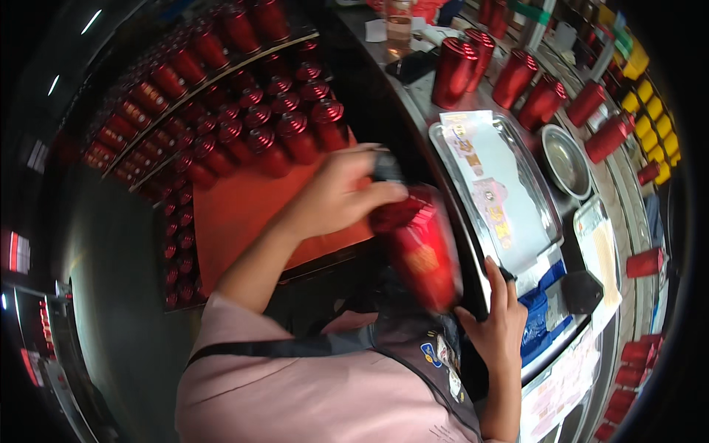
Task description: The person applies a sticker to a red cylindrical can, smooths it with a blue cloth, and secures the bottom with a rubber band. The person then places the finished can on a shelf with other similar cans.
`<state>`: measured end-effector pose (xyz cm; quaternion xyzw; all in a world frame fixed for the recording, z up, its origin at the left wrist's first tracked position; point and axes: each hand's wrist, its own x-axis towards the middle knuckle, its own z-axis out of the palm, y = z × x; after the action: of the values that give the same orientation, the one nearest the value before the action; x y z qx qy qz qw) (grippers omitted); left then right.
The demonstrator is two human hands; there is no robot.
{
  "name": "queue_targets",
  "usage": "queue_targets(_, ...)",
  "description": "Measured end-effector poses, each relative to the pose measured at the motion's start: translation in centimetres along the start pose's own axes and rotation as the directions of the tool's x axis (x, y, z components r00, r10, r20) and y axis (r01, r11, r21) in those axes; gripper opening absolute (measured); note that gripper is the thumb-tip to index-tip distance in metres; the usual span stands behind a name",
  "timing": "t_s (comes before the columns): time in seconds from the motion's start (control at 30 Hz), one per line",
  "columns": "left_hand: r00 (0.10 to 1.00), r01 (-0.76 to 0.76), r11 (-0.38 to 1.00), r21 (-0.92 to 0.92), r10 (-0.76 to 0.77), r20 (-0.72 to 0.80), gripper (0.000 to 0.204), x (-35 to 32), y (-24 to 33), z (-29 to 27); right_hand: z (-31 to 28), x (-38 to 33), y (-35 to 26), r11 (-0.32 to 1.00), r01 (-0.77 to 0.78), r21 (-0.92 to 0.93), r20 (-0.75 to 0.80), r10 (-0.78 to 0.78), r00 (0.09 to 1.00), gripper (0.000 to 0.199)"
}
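Note:
My left hand [343, 192] grips the top end of a glossy red canister [425, 251] with a gold mark on its side. The canister is tilted and smeared by motion, and its lower end points toward my right hand [498, 314]. That hand has its fingers apart, the thumb close to the canister's bottom; whether they touch I cannot tell. Black coverings show on a fingertip of each hand. Beside my right hand lies a metal tray [555, 235] bearing a sheet of printed labels [480, 173] in pink and gold.
Rows of red canisters [294, 129] fill stacked boards at the left, above an orange-red sheet [251, 214]. More red canisters [517, 77] stand along the bench and conveyor. A metal bowl [567, 162], a blue wrapper [543, 317] and a dark block [582, 292] lie at the right.

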<state>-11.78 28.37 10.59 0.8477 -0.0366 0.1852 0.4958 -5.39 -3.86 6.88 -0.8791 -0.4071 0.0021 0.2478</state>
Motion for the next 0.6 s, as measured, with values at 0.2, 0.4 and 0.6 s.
queue_targets(0.2,0.787,0.457,0.556,0.694,0.110,-0.607,0.027,-10.7,-6.7,-10.5,0.1,1.4,-0.6,0.946,-0.175,0.271,0.047,0.168,0.985,0.080)
queue_targets(0.4,0.650,0.757,0.056,0.651,0.042,-0.759,0.029,-16.0,-21.3,-23.4,-3.0,-2.2,3.6,0.851,-0.433,0.297,0.025,0.446,0.895,0.071)
queue_targets(0.6,0.571,0.820,0.059,0.569,-0.150,-0.807,0.037,-16.6,-28.3,-26.4,-6.5,-3.9,5.7,0.842,-0.509,0.178,-0.124,0.532,0.837,0.063)
